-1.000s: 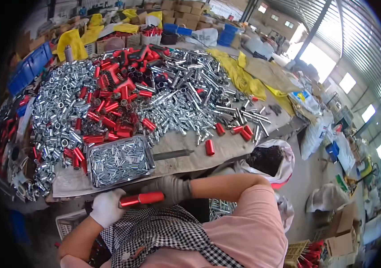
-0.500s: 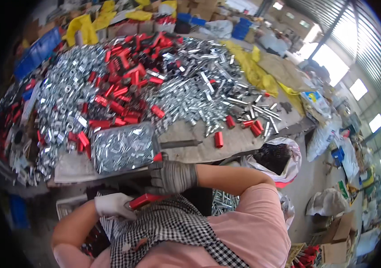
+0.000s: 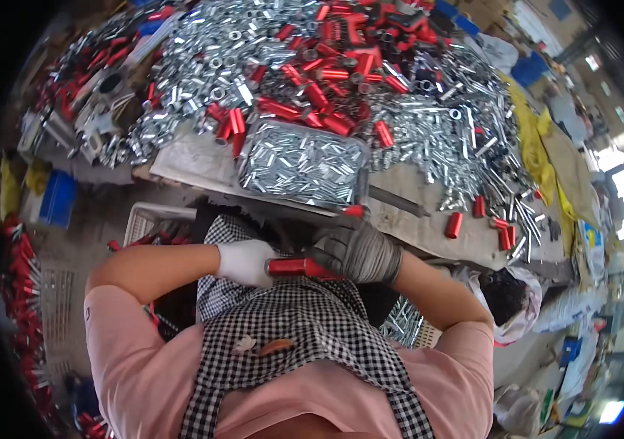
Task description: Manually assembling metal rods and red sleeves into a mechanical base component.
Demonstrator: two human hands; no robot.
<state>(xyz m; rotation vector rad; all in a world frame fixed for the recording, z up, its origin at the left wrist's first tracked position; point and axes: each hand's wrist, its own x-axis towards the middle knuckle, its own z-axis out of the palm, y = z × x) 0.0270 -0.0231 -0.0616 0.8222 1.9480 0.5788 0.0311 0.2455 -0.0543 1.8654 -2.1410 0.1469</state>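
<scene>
In front of my checked apron, a red metallic tube (image 3: 288, 267) with a silver-looking left end lies about level between my two hands. My left hand (image 3: 245, 263), in a white glove, is closed at its left end, most fingers hidden. Wrapped round the right part is my right hand (image 3: 356, 252), in a grey striped glove. Just above that hand, at the table edge, shows a small red piece (image 3: 354, 211). Beyond it stands a clear tray (image 3: 303, 126) full of short silver pins. What sits inside the tube cannot be made out.
Heaps of silver metal parts (image 3: 195, 55) and red tubes (image 3: 316, 95) cover the table. A dark flat bar (image 3: 398, 200) lies right of the tray. Below the table are a white basket (image 3: 136, 227), a blue bin (image 3: 57, 197) and, at right, an open white sack (image 3: 531, 285).
The view has swung left and down. The red tube went from tilted to nearly level, and both hands have come up in the picture, still on it.
</scene>
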